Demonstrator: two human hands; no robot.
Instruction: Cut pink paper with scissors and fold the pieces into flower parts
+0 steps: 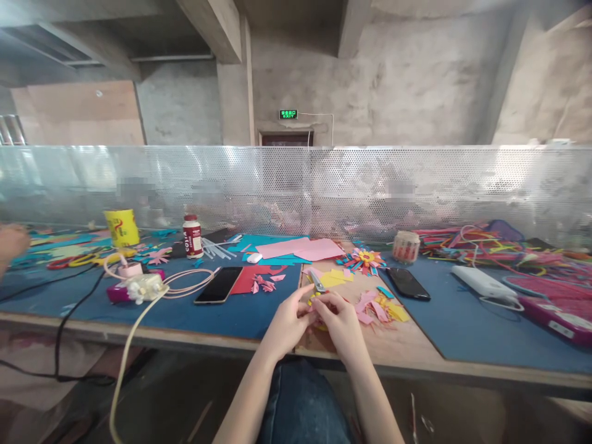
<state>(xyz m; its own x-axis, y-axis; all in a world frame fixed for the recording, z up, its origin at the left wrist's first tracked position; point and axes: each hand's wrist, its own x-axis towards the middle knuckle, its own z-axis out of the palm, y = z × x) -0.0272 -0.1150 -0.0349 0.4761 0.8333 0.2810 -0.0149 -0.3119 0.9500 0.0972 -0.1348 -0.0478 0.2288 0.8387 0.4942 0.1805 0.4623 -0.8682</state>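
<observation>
My left hand [289,317] and my right hand [340,317] meet over the wooden board [398,339] near the table's front edge. Both pinch a small folded piece of yellow and pink paper [316,306] between their fingertips. Small scissors [317,281] lie just beyond the hands on yellow paper scraps [335,277]. Pink and yellow paper strips [379,308] lie right of my right hand. A finished multicoloured paper flower [365,259] rests farther back.
Two black phones [219,285] [407,283] lie on the blue mat [462,314]. Pink sheets [300,248], a coffee bottle [193,236], a yellow cup [121,227], a tape roll [406,246], a white power bank [483,282] and cables [139,290] are around. Another person's hand [12,242] shows far left.
</observation>
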